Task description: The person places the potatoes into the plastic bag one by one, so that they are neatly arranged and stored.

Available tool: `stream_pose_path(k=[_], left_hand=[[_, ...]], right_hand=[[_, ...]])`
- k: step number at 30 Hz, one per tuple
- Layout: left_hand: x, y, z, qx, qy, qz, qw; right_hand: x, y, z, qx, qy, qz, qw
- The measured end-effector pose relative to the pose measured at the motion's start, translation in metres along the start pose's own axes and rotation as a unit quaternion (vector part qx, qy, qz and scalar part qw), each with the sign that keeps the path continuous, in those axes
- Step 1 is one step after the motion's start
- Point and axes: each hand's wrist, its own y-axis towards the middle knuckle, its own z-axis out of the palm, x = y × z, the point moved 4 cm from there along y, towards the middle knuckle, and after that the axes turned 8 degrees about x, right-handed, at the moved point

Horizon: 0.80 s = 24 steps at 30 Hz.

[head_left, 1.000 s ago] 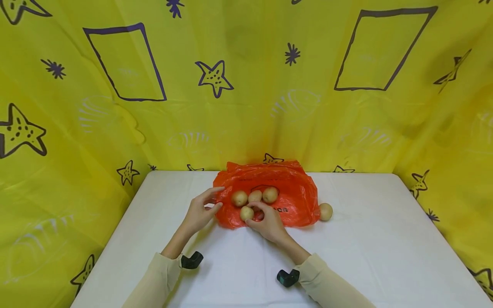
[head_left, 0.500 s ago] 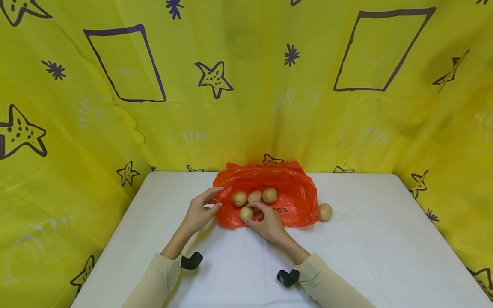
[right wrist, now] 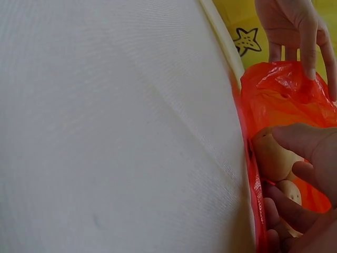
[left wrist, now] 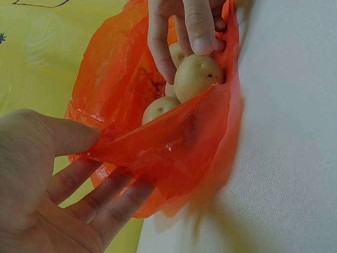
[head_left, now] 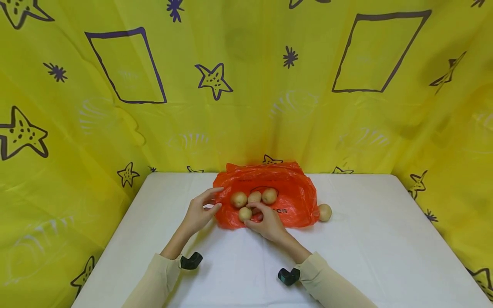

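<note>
A red plastic bag (head_left: pixel 294 205) lies on its side with its mouth facing me. My left hand (head_left: pixel 198 214) pinches the left edge of its mouth between thumb (left wrist: pixel 76 138) and fingers. At the mouth, my right hand (head_left: pixel 271 224) holds a potato (head_left: pixel 245 214), thumb and fingertips against it. Behind that one, inside the bag, rest a left potato (head_left: pixel 239 199), a middle potato (head_left: pixel 254 197) and a right potato (head_left: pixel 269 196). The right fingers partly cover what lies beneath them. Another potato (head_left: pixel 325 212) sits on the table against the bag's right side, outside it.
The white-covered table (head_left: pixel 366 248) ends at the back against a yellow curtain (head_left: pixel 246 124) with drawn stars, which also closes in both sides. Each wrist carries a small black camera, one on the left (head_left: pixel 191 260) and one on the right (head_left: pixel 289 276).
The held potato has shifted very slightly left with the right fingertips. The left hand keeps its hold on the bag edge, and the head view has tilted a little.
</note>
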Motion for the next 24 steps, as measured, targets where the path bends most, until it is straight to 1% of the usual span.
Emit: stream_pose_path(k=[1, 4, 8, 10, 15, 20, 24], left_hand=[[0.000, 0.000, 0.000, -0.001, 0.000, -0.002, 1.0000], [0.019, 0.002, 0.003, -0.002, 0.003, -0.010, 0.9999], [0.042, 0.005, 0.005, 0.001, 0.007, -0.014, 0.9999], [0.042, 0.004, 0.004, 0.003, 0.007, -0.011, 0.9999], [0.042, 0.003, 0.003, 0.002, 0.002, 0.001, 1.0000], [0.042, 0.004, 0.003, 0.003, 0.005, -0.004, 1.0000], [0.044, 0.006, 0.003, 0.005, 0.011, -0.005, 0.9999]], right_hand=[[0.001, 0.000, 0.000, 0.006, 0.001, -0.001, 1.0000], [0.001, -0.001, -0.002, 0.028, 0.009, -0.005, 0.9996], [0.002, 0.000, -0.006, 0.047, 0.013, -0.010, 0.9988], [0.003, -0.001, -0.009, 0.051, 0.008, -0.014, 0.9986], [0.008, -0.003, -0.017, 0.061, -0.024, -0.031, 0.9974], [0.017, -0.005, -0.026, 0.075, -0.047, -0.060, 0.9943], [0.025, -0.007, -0.033, 0.081, -0.044, -0.085, 0.9920]])
